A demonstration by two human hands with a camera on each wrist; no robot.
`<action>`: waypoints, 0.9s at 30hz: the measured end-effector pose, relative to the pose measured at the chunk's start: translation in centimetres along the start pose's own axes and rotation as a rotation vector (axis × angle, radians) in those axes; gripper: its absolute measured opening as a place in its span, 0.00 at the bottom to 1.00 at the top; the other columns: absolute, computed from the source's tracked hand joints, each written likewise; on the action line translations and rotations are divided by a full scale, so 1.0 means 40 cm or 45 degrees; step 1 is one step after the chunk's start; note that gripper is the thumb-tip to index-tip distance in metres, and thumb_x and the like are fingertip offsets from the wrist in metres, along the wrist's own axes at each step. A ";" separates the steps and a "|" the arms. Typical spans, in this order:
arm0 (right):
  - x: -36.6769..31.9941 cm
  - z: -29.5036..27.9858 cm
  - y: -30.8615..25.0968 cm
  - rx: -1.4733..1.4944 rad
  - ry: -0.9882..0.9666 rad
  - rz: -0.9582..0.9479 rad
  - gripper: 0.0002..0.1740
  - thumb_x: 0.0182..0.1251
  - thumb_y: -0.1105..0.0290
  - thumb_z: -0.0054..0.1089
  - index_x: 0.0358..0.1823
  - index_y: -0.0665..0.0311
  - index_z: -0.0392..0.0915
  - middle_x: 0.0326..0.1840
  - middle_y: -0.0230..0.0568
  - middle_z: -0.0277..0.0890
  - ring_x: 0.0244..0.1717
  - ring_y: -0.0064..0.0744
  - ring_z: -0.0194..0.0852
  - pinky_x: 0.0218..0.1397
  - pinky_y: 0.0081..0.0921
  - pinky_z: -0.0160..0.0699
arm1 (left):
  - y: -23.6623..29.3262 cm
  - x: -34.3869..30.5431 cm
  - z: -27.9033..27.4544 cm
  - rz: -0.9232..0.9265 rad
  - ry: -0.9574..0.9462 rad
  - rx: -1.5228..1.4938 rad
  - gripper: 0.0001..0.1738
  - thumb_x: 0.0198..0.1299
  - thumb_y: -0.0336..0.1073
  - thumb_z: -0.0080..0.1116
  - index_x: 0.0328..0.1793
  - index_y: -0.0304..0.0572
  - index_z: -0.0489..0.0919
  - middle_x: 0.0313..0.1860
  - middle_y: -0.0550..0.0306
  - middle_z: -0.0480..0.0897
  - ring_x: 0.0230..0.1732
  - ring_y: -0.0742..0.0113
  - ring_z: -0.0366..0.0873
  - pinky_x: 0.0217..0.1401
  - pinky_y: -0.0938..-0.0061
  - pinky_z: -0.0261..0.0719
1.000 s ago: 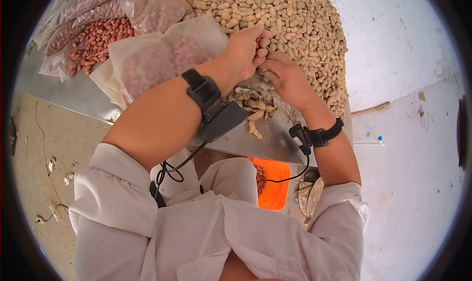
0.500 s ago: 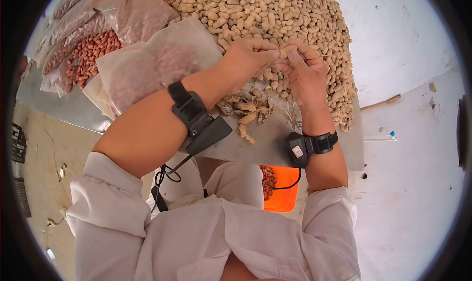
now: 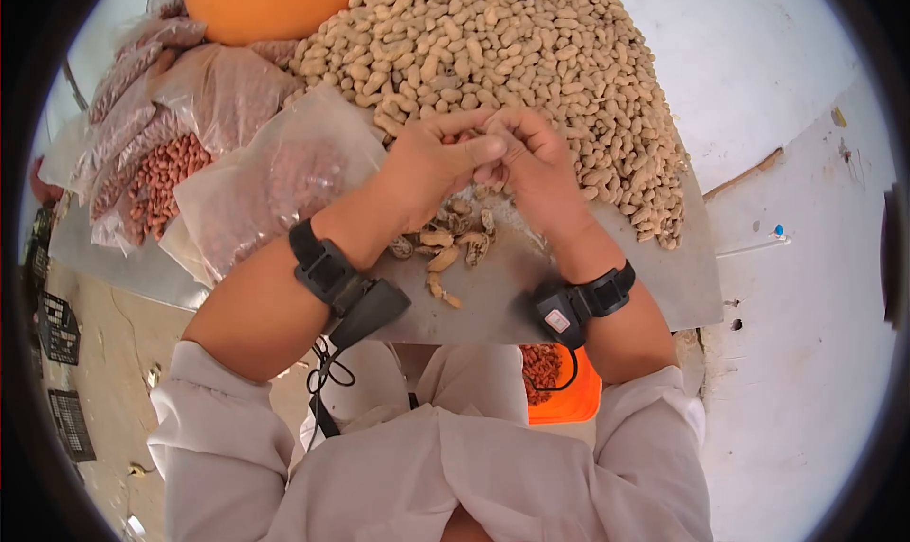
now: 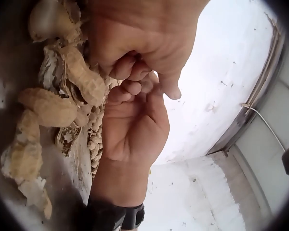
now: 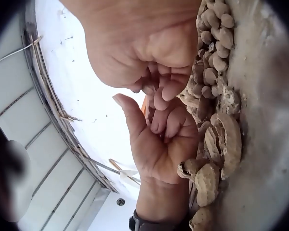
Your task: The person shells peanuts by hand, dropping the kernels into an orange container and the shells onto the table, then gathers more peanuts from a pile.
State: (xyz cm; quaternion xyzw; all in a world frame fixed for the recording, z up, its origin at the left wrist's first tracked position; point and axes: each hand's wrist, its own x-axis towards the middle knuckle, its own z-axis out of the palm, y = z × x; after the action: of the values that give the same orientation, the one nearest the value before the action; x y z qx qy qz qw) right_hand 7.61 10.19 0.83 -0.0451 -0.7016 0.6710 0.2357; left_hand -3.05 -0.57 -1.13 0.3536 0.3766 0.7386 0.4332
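Note:
My left hand (image 3: 422,168) and right hand (image 3: 545,177) meet in front of a big heap of unshelled peanuts (image 3: 512,59). Fingers of both curl around a peanut (image 4: 147,86), mostly hidden between the fingertips. A bit of red shows inside the curl of the left fingers in the head view. Below the hands, broken peanut shells (image 3: 444,248) lie on the metal tabletop (image 3: 493,305); the left wrist view shows these shells (image 4: 50,107) close up beside the hands.
Clear bags of red kernels (image 3: 294,177) lie to the left, one with loose kernels (image 3: 169,177) showing. An orange basin (image 3: 265,7) stands behind them. Under the table's front edge sits an orange container (image 3: 573,400) of reddish bits. A white wall (image 3: 787,352) is at right.
The hands met low near the heap, rose with a pale peanut pinched between their fingertips, and now sit closer together with it mostly covered. The head view has shifted, showing more of the orange basin.

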 end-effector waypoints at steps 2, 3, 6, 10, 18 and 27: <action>-0.003 0.003 0.006 -0.107 -0.002 -0.036 0.07 0.69 0.68 0.49 0.39 0.65 0.72 0.31 0.32 0.74 0.25 0.17 0.69 0.28 0.14 0.70 | -0.005 -0.006 0.010 0.010 0.057 0.096 0.20 0.59 0.33 0.60 0.55 0.30 0.75 0.32 0.61 0.77 0.28 0.76 0.72 0.31 0.86 0.69; -0.002 0.006 0.006 -0.130 -0.001 -0.038 0.07 0.68 0.70 0.48 0.40 0.66 0.72 0.29 0.32 0.73 0.24 0.17 0.68 0.26 0.15 0.69 | 0.000 -0.012 0.017 -0.007 0.110 0.109 0.20 0.57 0.32 0.61 0.54 0.30 0.75 0.32 0.59 0.78 0.28 0.76 0.73 0.28 0.86 0.67; -0.005 0.008 0.007 -0.147 -0.011 -0.028 0.08 0.68 0.66 0.50 0.39 0.63 0.73 0.30 0.30 0.74 0.24 0.15 0.67 0.26 0.13 0.65 | 0.017 -0.026 0.041 0.000 0.208 0.081 0.18 0.57 0.29 0.61 0.52 0.28 0.76 0.27 0.62 0.77 0.22 0.78 0.71 0.23 0.87 0.63; -0.008 0.018 0.012 -0.020 0.059 0.004 0.09 0.67 0.69 0.52 0.41 0.67 0.74 0.27 0.30 0.72 0.24 0.15 0.67 0.26 0.14 0.67 | 0.003 -0.018 0.032 0.002 0.229 -0.005 0.17 0.57 0.28 0.60 0.52 0.27 0.76 0.29 0.59 0.78 0.24 0.76 0.73 0.25 0.86 0.66; -0.006 0.011 -0.014 0.067 0.134 0.134 0.12 0.62 0.73 0.57 0.45 0.71 0.76 0.30 0.35 0.76 0.29 0.19 0.73 0.34 0.16 0.74 | 0.032 -0.010 0.025 -0.099 0.318 -0.103 0.15 0.60 0.31 0.59 0.51 0.31 0.77 0.27 0.63 0.77 0.19 0.80 0.65 0.21 0.87 0.60; -0.003 0.002 -0.022 -0.276 0.067 0.111 0.08 0.63 0.72 0.57 0.39 0.71 0.78 0.27 0.35 0.77 0.25 0.19 0.73 0.29 0.16 0.74 | 0.006 -0.008 0.025 -0.009 0.287 0.108 0.16 0.63 0.35 0.55 0.52 0.31 0.76 0.29 0.61 0.78 0.21 0.81 0.65 0.19 0.88 0.55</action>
State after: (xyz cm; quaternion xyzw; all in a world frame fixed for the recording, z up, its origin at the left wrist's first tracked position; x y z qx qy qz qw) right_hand 7.89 10.01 1.64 -0.1184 -0.7608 0.5994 0.2185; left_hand -2.18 -0.70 -0.52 0.2849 0.4549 0.7556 0.3755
